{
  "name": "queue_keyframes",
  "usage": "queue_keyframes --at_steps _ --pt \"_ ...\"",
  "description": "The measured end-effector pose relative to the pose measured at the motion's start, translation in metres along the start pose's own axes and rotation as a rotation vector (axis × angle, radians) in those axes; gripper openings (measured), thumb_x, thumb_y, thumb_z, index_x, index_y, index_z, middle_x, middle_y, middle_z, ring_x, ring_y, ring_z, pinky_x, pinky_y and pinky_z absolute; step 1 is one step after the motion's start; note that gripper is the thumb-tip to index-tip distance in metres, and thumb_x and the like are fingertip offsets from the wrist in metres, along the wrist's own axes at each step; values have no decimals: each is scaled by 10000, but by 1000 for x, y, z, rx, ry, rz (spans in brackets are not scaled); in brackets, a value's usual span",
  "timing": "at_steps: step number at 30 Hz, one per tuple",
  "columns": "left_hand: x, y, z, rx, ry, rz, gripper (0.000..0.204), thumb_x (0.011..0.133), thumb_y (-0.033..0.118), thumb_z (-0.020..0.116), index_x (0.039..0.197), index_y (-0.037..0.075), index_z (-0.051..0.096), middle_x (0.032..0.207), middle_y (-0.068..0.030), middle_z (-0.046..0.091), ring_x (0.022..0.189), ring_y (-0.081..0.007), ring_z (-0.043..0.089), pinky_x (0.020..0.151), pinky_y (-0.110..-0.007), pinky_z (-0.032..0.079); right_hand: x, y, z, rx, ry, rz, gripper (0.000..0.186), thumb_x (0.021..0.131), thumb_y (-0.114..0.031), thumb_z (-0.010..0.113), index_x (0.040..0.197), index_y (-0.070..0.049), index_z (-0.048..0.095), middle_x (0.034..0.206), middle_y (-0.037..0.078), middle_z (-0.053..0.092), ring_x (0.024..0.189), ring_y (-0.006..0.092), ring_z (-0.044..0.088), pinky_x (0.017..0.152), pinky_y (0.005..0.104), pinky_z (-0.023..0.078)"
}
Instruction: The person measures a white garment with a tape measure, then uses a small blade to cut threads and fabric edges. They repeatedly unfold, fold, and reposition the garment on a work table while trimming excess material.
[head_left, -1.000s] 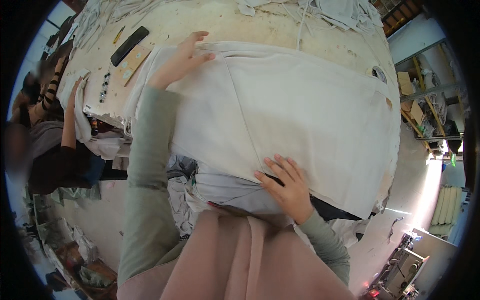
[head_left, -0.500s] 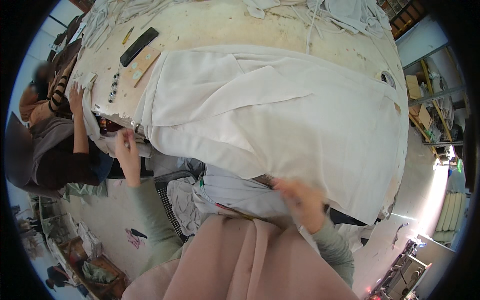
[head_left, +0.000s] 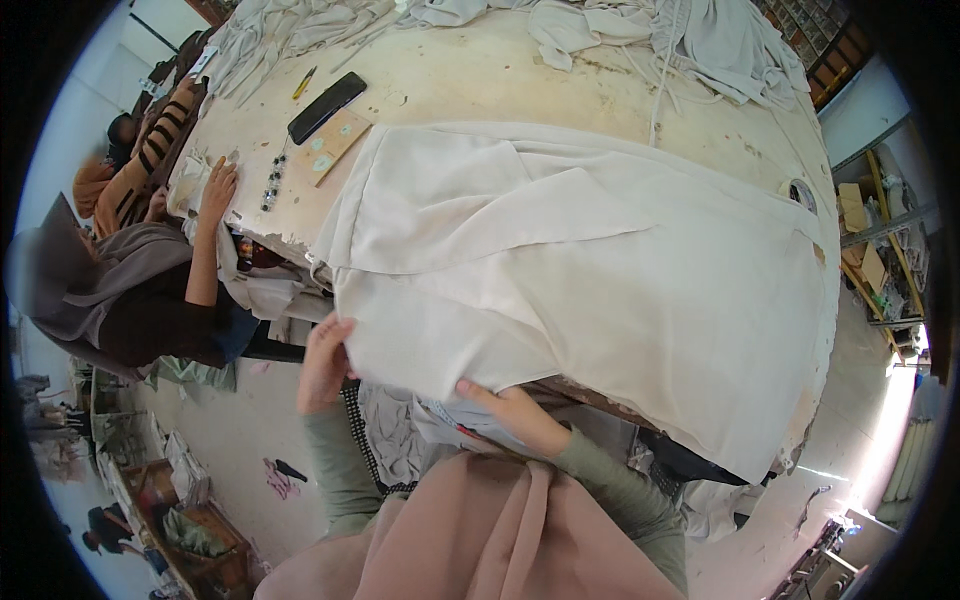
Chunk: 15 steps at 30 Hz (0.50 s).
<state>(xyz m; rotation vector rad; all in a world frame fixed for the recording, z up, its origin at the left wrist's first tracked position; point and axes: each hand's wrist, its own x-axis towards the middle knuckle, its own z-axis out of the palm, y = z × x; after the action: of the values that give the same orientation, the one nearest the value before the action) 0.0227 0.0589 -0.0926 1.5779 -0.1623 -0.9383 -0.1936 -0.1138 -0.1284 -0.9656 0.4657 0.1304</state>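
Note:
An off-white garment (head_left: 620,290), shaped like a wrap skirt with overlapping folds, lies spread over the near part of the worktable. Its near left edge hangs slightly past the table rim. My left hand (head_left: 325,360) pinches the left end of that edge between thumb and fingers. Farther right along the same edge, my right hand (head_left: 515,412) grips the cloth, thumb on top and fingers hidden beneath. Between my hands the cloth is held fairly flat.
On the worktable (head_left: 450,85) lie a black phone (head_left: 328,107), a wooden card (head_left: 342,147), a beaded strand (head_left: 272,183), a yellow cutter (head_left: 305,82) and a tape roll (head_left: 802,194). Grey cloth (head_left: 700,45) is heaped at the back. A co-worker (head_left: 150,290) sits at left.
My left hand has moved from beside the table corner to the garment's edge. My right hand has come left and taken hold of the same edge. The view has shifted slightly.

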Motion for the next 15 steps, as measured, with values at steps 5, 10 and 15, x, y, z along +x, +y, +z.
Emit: queue_keyframes --at_steps 5,10,15 --pt "18 33 45 -443 -33 245 486 947 301 482 1306 -23 437 1257 -164 532 1161 -245 529 993 -367 422 -42 -50 -12 1023 -478 -142 580 979 -494 365 1373 -72 414 1307 102 530 1141 233 541 1019 395 374" --pt "38 37 89 -18 65 283 407 965 231 481 1317 28 457 1307 -94 505 1142 -181 505 931 -320 401 -62 -69 -21 1199 98 -389 518 992 -469 314 1372 -132 419 1415 120 416 1182 246 522 1037 441 355" --pt "41 38 89 367 0 360 294 975 188 492 1168 -17 577 1137 -74 611 1006 -104 544 839 -244 421 -72 -75 -38 -80 103 -494 426 982 -374 420 1318 -119 482 1417 111 405 1264 259 421 1084 413 286"
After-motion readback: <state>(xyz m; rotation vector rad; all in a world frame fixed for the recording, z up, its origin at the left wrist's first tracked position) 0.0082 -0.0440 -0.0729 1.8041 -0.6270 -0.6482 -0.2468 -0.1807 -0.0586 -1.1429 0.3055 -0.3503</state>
